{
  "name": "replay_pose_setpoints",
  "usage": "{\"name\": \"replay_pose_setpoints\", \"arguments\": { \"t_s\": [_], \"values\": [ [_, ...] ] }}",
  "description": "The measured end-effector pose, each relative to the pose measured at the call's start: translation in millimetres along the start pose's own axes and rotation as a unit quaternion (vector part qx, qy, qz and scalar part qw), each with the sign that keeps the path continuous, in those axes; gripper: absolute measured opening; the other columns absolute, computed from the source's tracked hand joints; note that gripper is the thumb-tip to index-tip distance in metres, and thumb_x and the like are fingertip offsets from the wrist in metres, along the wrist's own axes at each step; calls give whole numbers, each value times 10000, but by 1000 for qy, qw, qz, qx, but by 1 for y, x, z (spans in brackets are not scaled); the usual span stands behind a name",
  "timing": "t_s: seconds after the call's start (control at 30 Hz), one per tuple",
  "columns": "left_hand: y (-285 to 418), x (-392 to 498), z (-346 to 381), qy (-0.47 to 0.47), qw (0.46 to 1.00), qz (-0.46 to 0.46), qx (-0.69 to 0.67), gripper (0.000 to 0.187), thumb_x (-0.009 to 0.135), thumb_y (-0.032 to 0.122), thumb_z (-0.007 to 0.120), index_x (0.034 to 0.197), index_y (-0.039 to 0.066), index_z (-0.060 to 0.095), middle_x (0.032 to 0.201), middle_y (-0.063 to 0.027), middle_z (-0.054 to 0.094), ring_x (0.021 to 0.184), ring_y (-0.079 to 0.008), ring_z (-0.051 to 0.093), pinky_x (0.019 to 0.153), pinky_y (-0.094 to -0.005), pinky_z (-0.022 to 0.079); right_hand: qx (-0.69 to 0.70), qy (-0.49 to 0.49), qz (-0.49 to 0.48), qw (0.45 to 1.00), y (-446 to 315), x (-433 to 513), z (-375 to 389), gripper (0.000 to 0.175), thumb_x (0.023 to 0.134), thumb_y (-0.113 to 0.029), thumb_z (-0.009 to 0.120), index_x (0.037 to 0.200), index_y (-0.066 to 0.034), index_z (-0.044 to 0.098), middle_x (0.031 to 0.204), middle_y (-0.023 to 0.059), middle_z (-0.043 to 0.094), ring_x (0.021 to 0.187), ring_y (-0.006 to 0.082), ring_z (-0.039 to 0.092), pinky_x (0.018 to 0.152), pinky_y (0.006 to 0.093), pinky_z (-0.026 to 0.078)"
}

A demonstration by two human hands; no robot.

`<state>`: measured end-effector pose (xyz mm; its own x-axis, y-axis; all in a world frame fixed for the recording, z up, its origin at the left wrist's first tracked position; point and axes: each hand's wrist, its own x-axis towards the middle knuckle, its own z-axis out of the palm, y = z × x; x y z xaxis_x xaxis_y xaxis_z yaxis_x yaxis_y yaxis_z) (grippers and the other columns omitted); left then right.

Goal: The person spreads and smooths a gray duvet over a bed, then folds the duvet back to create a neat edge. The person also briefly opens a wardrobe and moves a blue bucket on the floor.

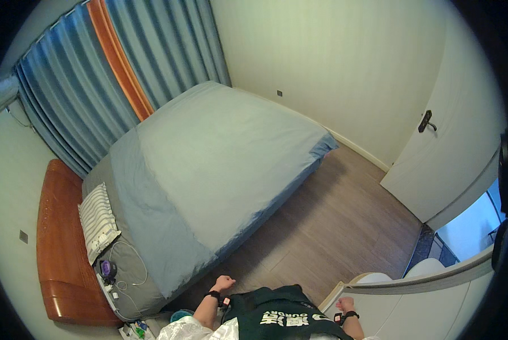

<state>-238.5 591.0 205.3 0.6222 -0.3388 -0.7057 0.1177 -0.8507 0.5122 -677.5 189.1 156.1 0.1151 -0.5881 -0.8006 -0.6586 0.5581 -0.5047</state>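
My left hand is curled with nothing visible in it, above the floor beside the near edge of the bed. A dark band circles that wrist. My right hand is also curled, near a white cabinet surface, with a band on its wrist; whether it touches the surface I cannot tell. Before me lies a bed with a pale grey-blue duvet spread over it. A striped pillow rests by the brown headboard. Near the pillow are a dark device with a purple face and white cables.
A white door with a dark handle stands ajar at the right. Wood-look floor runs between bed and wall. White furniture is at the lower right. Blue curtains hang behind the bed. Small items lie at the lower left.
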Motion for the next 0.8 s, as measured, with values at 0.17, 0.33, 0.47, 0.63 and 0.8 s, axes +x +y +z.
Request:
{"name": "replay_pose_setpoints", "arguments": {
  "t_s": [0.17, 0.33, 0.47, 0.63, 0.8],
  "values": [
    [68, 39, 27, -28, 992, 22, -120, 169, 822, 141, 601, 689, 39, 623, 592, -29, 576, 508, -127, 534, 473, -285, 428, 33, 28, 14, 999, -8, 21, -59, 88, 824, -88, 543, 855, -10, 569, 675, 126, 626, 550, 203, 615, 454, 307, 453],
    [130, 71, 11, -11, 920, -81, -383, 84, 876, 77, 541, 883, -3, 566, 630, -60, 570, 496, -143, 524, 445, -244, 411, 159, 10, 48, 986, -53, 53, -73, 81, 813, -72, 566, 870, -15, 569, 684, 136, 627, 514, 211, 604, 395, 289, 431],
    [157, 145, 1, -14, 864, -100, -492, 251, 895, 247, 548, 994, 31, 466, 700, -79, 561, 652, -192, 582, 578, -298, 479, 161, -18, 24, 986, -124, 83, -83, 101, 837, -93, 554, 897, -14, 577, 718, 130, 634, 556, 202, 612, 426, 285, 448],
    [165, 267, -8, 79, 729, -140, -665, 547, 862, 383, 561, 1181, 0, 337, 890, -163, 548, 792, -316, 581, 695, -447, 496, 109, -53, -85, 989, -315, 125, -57, 190, 887, -150, 496, 992, -12, 573, 829, 119, 654, 668, 194, 626, 552, 278, 491],
    [149, 340, 16, 71, 636, -168, -750, 661, 860, 571, 399, 1298, 80, 332, 1178, -185, 460, 843, -319, 519, 646, -468, 523, 39, -107, -150, 982, -491, 199, 23, 256, 936, -167, 399, 1044, -3, 562, 932, 134, 654, 801, 214, 631, 691, 337, 505]
  ]
}}
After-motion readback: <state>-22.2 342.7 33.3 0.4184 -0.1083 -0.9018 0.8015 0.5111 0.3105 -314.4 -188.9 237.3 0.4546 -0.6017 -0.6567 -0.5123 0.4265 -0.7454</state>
